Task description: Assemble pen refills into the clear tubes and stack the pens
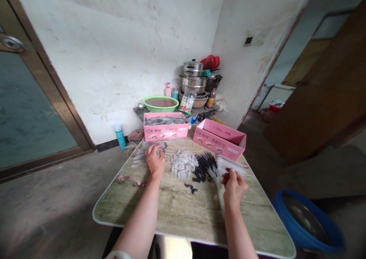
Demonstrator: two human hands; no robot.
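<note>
My left hand point(156, 160) is at the left of the table, fingers curled over a row of thin grey-and-clear sticks point(139, 158). What looks like one thin stick pokes out to the right of its fingertips. My right hand point(235, 185) is beside a stack of long, clear-white tubes point(228, 165), thumb and fingers pinched together; anything between them is too small to make out. Between the hands lie a heap of short white pieces point(183, 165), a pile of small black pieces point(199, 173) and a bundle of black-tipped clear sticks point(208, 163). A few black bits point(191, 188) lie nearer me.
Behind the piles stand a pink box point(167, 131) filled with sticks and a second pink box point(219, 140). Farther back are a green basin point(160, 108) and stacked steel pots point(193, 84). A blue tub point(310, 221) sits right of the table point(183, 213).
</note>
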